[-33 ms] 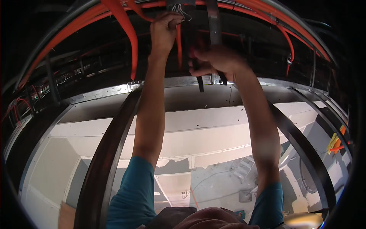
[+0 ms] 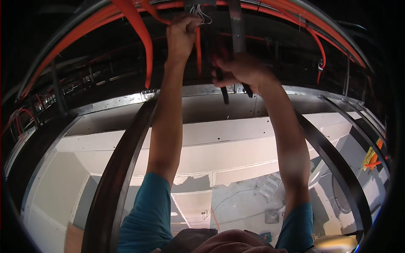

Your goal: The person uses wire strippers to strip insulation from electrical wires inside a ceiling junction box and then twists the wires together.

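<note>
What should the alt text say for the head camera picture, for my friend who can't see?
A person's left hand seems to pinch thin white wires near the top edge, while the right hand holds a blurry, dark two-handled tool. Orange tubes and dark beams surround the raised forearms, with pale panels and a floor below.

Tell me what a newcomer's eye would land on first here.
First, the bright orange tubes, arcing across the top and hanging down at upper left. Then the left hand, closed at thin pale wires near top centre. Lower and to its right, the right hand holds a partly blurred two-handled tool.
</note>
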